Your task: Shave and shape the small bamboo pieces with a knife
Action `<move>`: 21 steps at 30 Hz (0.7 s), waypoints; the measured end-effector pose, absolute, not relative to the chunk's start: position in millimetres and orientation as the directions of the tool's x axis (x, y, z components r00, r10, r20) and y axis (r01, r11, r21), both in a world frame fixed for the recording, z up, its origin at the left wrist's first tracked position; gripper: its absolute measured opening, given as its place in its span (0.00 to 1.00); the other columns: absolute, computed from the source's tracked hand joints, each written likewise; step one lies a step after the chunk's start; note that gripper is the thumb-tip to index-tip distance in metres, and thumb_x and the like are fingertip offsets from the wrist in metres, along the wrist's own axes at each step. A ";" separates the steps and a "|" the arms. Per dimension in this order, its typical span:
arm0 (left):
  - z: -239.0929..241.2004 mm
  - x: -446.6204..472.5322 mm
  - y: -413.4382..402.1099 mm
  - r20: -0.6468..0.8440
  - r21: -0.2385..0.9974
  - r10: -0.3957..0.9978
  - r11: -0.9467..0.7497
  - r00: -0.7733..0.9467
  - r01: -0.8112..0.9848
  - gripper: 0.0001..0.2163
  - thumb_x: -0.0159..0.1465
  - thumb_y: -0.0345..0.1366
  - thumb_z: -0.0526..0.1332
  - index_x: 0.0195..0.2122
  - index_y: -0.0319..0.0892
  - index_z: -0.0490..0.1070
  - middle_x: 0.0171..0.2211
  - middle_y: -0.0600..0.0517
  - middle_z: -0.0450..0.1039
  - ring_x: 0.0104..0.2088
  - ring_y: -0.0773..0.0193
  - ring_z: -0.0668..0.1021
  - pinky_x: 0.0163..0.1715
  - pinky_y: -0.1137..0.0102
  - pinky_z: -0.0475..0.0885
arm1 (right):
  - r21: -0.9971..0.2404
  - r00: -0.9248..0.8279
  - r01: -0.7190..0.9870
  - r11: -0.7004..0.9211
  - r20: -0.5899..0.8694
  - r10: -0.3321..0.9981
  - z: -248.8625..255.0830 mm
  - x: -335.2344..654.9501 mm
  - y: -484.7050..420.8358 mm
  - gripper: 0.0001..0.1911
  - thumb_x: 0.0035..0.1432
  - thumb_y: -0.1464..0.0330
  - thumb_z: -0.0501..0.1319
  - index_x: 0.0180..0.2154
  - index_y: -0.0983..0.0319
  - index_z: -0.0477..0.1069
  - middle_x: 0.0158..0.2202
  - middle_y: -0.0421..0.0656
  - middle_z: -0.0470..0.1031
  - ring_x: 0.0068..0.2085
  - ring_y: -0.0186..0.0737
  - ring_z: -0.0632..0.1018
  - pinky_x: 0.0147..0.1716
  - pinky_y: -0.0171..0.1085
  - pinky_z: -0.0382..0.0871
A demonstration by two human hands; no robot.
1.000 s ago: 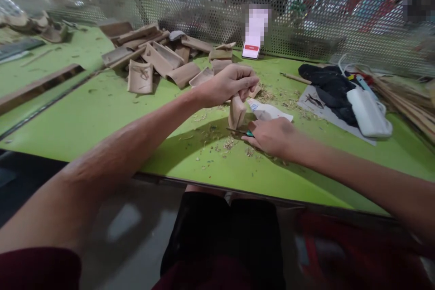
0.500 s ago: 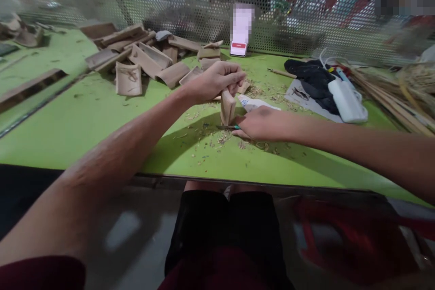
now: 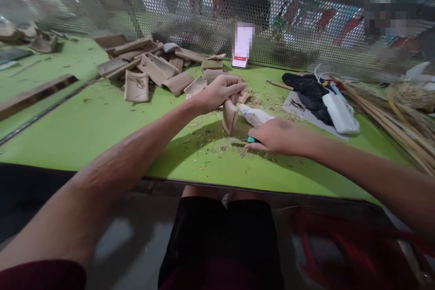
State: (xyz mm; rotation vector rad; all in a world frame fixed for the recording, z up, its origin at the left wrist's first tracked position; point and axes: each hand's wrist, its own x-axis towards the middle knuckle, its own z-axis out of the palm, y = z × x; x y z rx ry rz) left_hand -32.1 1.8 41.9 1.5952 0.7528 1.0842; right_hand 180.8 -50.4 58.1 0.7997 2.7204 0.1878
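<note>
My left hand [image 3: 226, 89] is closed round the top of a short bamboo piece [image 3: 230, 118], which stands upright over the green table [image 3: 112, 138]. In my right hand [image 3: 272, 137] is a knife [image 3: 252, 139] with a green and black handle. Its thin blade points left and lies just below and to the right of the bamboo's lower end, apart from it. Shavings [image 3: 222, 148] are scattered beneath both hands. A white paper [image 3: 256, 115] with blue print lies behind my right hand, which partly covers it.
Split bamboo pieces [image 3: 156, 65] are heaped at the back left. A phone [image 3: 239, 61] leans against the perforated screen [image 3: 207, 13]. To the right lie a black glove [image 3: 307, 95], a white device [image 3: 340, 111] and long strips [image 3: 380, 118]. A long bamboo length [image 3: 37, 95] lies left.
My right hand has drawn the knife to the right, away from the bamboo's lower end. My left hand keeps its grip on the bamboo. The camera view has tilted slightly.
</note>
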 end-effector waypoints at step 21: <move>14.6 3.7 -4.0 0.021 0.985 1.000 -0.018 0.019 -0.171 0.22 0.68 0.58 0.52 0.29 0.44 0.65 0.22 0.52 0.70 0.25 0.63 0.75 0.26 0.71 0.72 | -0.223 -0.638 0.664 0.714 0.330 0.696 32.2 178.6 -33.2 0.12 0.69 0.63 0.53 0.40 0.64 0.70 0.33 0.46 0.76 0.30 0.36 0.71 0.30 0.34 0.57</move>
